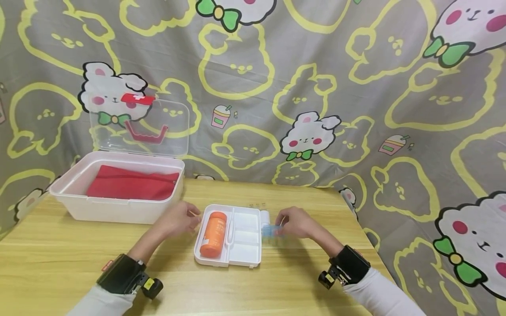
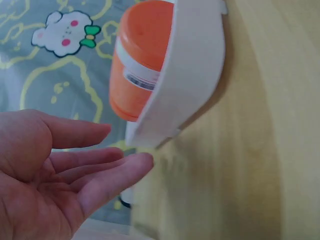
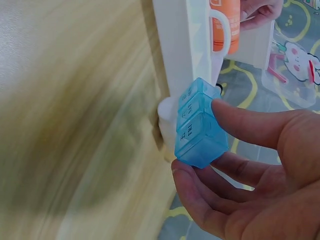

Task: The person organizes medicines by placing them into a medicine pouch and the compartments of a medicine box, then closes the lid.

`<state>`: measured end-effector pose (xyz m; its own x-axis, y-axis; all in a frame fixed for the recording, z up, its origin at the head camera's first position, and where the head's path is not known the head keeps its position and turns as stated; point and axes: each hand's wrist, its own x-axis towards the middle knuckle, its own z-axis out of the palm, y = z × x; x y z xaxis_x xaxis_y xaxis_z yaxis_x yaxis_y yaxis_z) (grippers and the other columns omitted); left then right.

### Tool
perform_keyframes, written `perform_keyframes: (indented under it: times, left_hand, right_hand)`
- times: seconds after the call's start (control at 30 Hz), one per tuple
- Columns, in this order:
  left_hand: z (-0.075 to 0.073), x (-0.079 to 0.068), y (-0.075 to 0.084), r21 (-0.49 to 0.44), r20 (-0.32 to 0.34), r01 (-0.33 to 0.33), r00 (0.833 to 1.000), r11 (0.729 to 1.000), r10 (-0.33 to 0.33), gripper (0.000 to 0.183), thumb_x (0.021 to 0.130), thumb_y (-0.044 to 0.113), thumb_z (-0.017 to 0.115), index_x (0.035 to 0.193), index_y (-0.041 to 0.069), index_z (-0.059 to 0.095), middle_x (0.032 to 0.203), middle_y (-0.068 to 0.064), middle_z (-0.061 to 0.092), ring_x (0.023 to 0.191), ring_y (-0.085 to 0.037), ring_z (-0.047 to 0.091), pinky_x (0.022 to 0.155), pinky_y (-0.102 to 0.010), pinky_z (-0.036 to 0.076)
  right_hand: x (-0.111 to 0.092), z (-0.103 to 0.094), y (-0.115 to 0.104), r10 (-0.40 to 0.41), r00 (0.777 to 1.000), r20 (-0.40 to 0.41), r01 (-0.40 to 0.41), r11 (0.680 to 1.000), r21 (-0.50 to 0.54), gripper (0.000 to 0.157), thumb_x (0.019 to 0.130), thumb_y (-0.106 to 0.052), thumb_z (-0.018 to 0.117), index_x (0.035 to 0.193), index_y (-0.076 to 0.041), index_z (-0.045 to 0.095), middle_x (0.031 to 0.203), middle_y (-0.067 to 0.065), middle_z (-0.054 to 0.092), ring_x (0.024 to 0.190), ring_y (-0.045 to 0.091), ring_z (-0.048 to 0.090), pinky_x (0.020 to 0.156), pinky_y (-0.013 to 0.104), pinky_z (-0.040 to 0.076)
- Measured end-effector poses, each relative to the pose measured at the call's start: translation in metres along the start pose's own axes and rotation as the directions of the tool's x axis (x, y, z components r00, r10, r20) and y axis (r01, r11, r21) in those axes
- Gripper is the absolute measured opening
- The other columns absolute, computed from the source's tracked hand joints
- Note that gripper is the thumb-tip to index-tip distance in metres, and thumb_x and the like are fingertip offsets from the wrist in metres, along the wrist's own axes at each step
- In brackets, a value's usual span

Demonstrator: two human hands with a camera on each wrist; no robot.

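Note:
My right hand [image 1: 297,222] pinches a translucent blue pill organizer [image 3: 200,127] between thumb and fingers, just past the right side of a white divided case [image 1: 246,252]. Lettering such as FRI and SAT marks its lids in the right wrist view. In the case's left compartment lies an orange bottle [image 1: 214,235] with a white label. Just left of the case, my left hand [image 2: 65,170] holds nothing, its fingers loosely extended. A small white bottle [image 1: 265,218] is by the case's right edge, partly hidden behind the organizer in the right wrist view.
A large white box [image 1: 118,210] with its clear lid [image 1: 178,127] raised stands at the back left, a red pouch [image 1: 132,182] inside. Flat clear pieces [image 1: 258,205] lie behind the case. Patterned grey cloth [image 1: 245,57] hangs behind the wooden table [image 1: 170,281].

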<state>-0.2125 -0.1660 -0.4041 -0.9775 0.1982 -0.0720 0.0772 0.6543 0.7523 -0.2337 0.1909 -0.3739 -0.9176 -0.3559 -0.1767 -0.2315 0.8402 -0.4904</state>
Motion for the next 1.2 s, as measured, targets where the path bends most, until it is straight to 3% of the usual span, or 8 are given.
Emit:
perform_keyframes:
  times: [0.17,0.3,0.5,0.67,0.8,0.87,1.07,1.2]
  left_hand:
    - [-0.007,0.004,0.013,0.127,-0.098,-0.095,0.989,0.987,0.108,0.019,0.092,0.01,0.065,0.101,-0.004,0.074,0.084,-0.011,0.075,0.066,-0.015,0.07,0.059,-0.028,0.055]
    - [-0.008,0.004,0.027,0.175,-0.149,-0.116,0.979,0.978,0.142,0.013,0.092,0.012,0.066,0.089,0.003,0.074,0.075,-0.004,0.071,0.061,-0.012,0.063,0.055,-0.028,0.05]
    - [0.002,0.001,0.048,0.265,-0.207,-0.178,0.949,0.948,0.236,0.008,0.087,0.015,0.076,0.09,0.007,0.073,0.08,-0.003,0.072,0.072,-0.016,0.064,0.062,-0.032,0.051]
    - [0.018,-0.006,0.065,0.25,-0.18,-0.236,0.942,0.939,0.284,0.025,0.083,0.009,0.079,0.106,0.004,0.074,0.099,-0.01,0.076,0.089,-0.026,0.072,0.075,-0.041,0.06]
    - [0.034,-0.011,0.078,0.249,-0.145,-0.271,0.939,0.93,0.313,0.036,0.08,0.008,0.083,0.114,0.004,0.073,0.11,-0.01,0.076,0.098,-0.028,0.072,0.085,-0.043,0.06]
    - [0.041,-0.012,0.083,0.259,-0.127,-0.299,0.932,0.919,0.339,0.039,0.078,0.008,0.086,0.115,0.003,0.072,0.111,-0.011,0.076,0.1,-0.027,0.072,0.089,-0.044,0.06]
    - [0.055,-0.014,0.091,0.262,-0.079,-0.385,0.905,0.885,0.417,0.042,0.077,0.006,0.087,0.115,-0.001,0.071,0.11,-0.015,0.076,0.098,-0.028,0.072,0.091,-0.047,0.059]
    - [0.059,-0.013,0.09,0.261,-0.076,-0.425,0.886,0.867,0.457,0.036,0.077,0.003,0.086,0.111,0.0,0.073,0.107,-0.013,0.077,0.094,-0.024,0.072,0.087,-0.045,0.06]
  right_hand:
    - [0.0,-0.007,-0.003,0.016,1.0,-0.004,-0.016,1.0,0.021,0.021,0.082,-0.025,0.084,0.09,-0.01,0.072,0.086,0.003,0.069,0.078,0.017,0.062,0.068,0.032,0.051]
    - [0.001,-0.009,-0.009,0.024,1.0,-0.007,-0.024,0.999,0.039,0.021,0.082,-0.027,0.082,0.088,-0.01,0.071,0.083,0.001,0.067,0.076,0.017,0.06,0.067,0.03,0.05]
    - [0.003,-0.009,-0.018,0.004,1.0,0.006,-0.004,0.994,0.113,0.021,0.085,-0.029,0.08,0.088,-0.01,0.072,0.082,0.001,0.067,0.075,0.015,0.059,0.067,0.028,0.049]
    - [0.005,-0.002,-0.026,-0.046,0.998,0.032,0.039,0.98,0.197,0.022,0.087,-0.028,0.078,0.091,-0.008,0.073,0.082,0.001,0.068,0.074,0.014,0.06,0.068,0.032,0.054]
    - [0.007,0.005,-0.031,-0.068,0.996,0.05,0.054,0.972,0.23,0.023,0.088,-0.031,0.077,0.092,-0.009,0.073,0.081,0.0,0.068,0.072,0.014,0.061,0.066,0.032,0.053]
    - [0.007,0.008,-0.033,-0.081,0.995,0.052,0.066,0.969,0.238,0.024,0.088,-0.033,0.077,0.093,-0.01,0.074,0.081,-0.001,0.068,0.072,0.015,0.061,0.065,0.03,0.051]
    - [0.006,0.014,-0.038,-0.114,0.992,0.052,0.095,0.955,0.281,0.026,0.089,-0.034,0.076,0.098,-0.009,0.075,0.087,0.001,0.07,0.08,0.019,0.067,0.077,0.043,0.06]
    - [0.006,0.016,-0.04,-0.12,0.992,0.048,0.102,0.953,0.284,0.025,0.09,-0.035,0.075,0.099,-0.012,0.076,0.089,-0.001,0.071,0.08,0.019,0.067,0.075,0.04,0.059]
